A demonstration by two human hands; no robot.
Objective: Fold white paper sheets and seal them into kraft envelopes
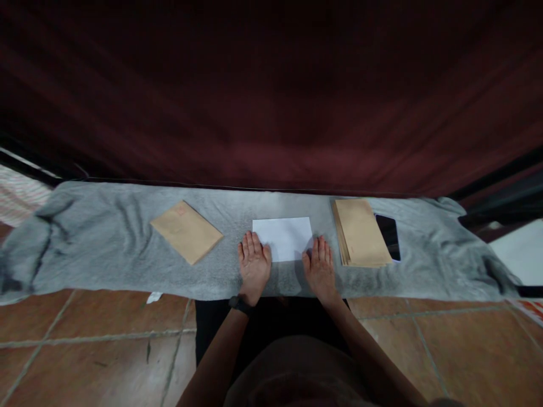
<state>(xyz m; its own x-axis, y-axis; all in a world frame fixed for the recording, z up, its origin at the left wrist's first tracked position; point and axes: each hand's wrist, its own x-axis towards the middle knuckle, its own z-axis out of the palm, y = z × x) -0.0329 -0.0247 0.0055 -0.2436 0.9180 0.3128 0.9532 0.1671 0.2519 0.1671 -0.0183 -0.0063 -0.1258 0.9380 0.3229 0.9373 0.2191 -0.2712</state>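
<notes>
White paper (285,237) lies mid-frame; the left hand (254,263) and right hand (320,268) rest stretched out flat at its lower corners.

My left hand (254,263): palm down, fingers pointing to the cloth's (106,243) far edge
My right hand (320,268): likewise palm down
My wrists (332,301): by the near edge
My forearms (369,347): angled inward

Paper (288,237) between left hand (254,260) and right hand (320,265): white
Envelope (186,232) left of them: tan, reddish print
Envelope stack (362,234) right of them: tan
Phone (389,234) farther right: black, lilac edge
Cloth (106,243) under both: mottled grey
Fabric (271,124) ahead: dark maroon
</notes>
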